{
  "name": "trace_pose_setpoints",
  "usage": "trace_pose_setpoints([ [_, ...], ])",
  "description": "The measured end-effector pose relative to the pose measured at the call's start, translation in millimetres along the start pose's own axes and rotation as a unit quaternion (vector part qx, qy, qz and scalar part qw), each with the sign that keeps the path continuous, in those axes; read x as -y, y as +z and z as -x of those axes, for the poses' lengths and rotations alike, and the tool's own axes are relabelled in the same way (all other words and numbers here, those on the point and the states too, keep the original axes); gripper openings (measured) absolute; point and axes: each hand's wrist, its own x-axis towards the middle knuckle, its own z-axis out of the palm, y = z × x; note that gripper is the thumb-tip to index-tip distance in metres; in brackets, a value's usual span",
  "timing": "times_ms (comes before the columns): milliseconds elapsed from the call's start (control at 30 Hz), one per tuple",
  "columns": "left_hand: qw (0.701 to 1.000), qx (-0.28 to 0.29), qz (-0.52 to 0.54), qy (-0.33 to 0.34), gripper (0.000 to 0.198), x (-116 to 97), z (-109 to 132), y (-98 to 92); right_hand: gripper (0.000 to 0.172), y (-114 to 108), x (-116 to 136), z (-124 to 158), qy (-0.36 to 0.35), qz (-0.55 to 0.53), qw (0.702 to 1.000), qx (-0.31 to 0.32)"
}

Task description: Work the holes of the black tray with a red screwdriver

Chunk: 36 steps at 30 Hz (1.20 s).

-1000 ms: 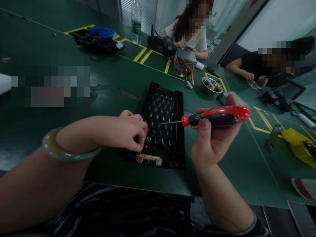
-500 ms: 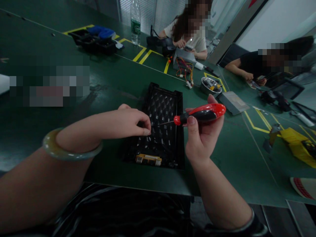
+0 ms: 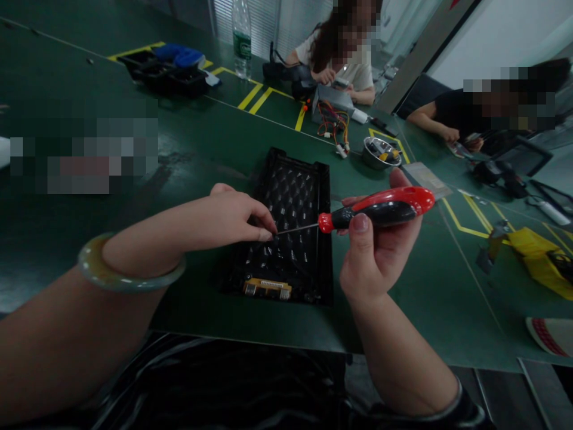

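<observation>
My right hand (image 3: 380,251) is closed on the red and black handle of a screwdriver (image 3: 380,210), which lies almost level and points left. Its thin shaft runs to the fingertips of my left hand (image 3: 239,221). There the thumb and forefinger pinch together at the tip; anything small between them is too hidden to make out. Below both hands a black panel (image 3: 293,194) with a quilted, shiny inner surface and raised edges rests on the table. At its near end sits a small orange-brown circuit board (image 3: 267,286) with metal ports.
On the green table (image 3: 201,155) stand a metal bowl (image 3: 381,153) of small parts, a grey box with coloured cables (image 3: 333,119), a water bottle (image 3: 242,42) and a black tray (image 3: 165,74). A yellow bag (image 3: 544,257) lies right. Two people sit across the table.
My right hand and the screwdriver have shifted slightly right, so more of the shaft shows. The tip now meets the left fingertips. The panel stays in place.
</observation>
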Motion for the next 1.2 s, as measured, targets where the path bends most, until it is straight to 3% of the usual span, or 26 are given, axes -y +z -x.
trace_pose_setpoints([
  [133, 1.0, -0.012, -0.005, 0.02, 0.026, -1, -1, 4.7, 0.052, 0, 1, 0, -0.007, 0.032, 0.999, -0.007],
  [233, 0.999, -0.016, 0.009, 0.041, 0.022, -4, 1, 9.0, 0.049, -1, 1, -3, -0.032, 0.04, 0.997, -0.051],
  [400, 0.992, 0.012, 0.046, 0.114, 0.019, -25, 8, 19.8, 0.046, -8, 2, -7, -0.038, 0.073, 0.991, -0.11],
  [567, 0.993, 0.039, 0.027, 0.111, 0.017, -44, 11, 36.2, 0.061, -7, 3, -4, 0.034, 0.026, 0.995, -0.087],
  [767, 0.992, 0.012, 0.037, 0.122, 0.017, -43, 8, 47.1, 0.077, -3, 2, 0, 0.064, 0.016, 0.996, -0.061],
  [933, 0.993, 0.01, 0.045, 0.105, 0.012, -44, 8, 46.9, 0.063, -6, -4, -1, 0.017, 0.05, 0.997, -0.055],
  [1133, 0.995, 0.015, 0.041, 0.09, 0.012, -43, 6, 46.3, 0.065, -7, -12, -3, -0.062, 0.002, 0.994, -0.095],
  [1200, 0.994, 0.018, 0.044, 0.094, 0.014, -40, 5, 45.2, 0.063, -8, -8, -1, -0.076, 0.016, 0.994, -0.071],
])
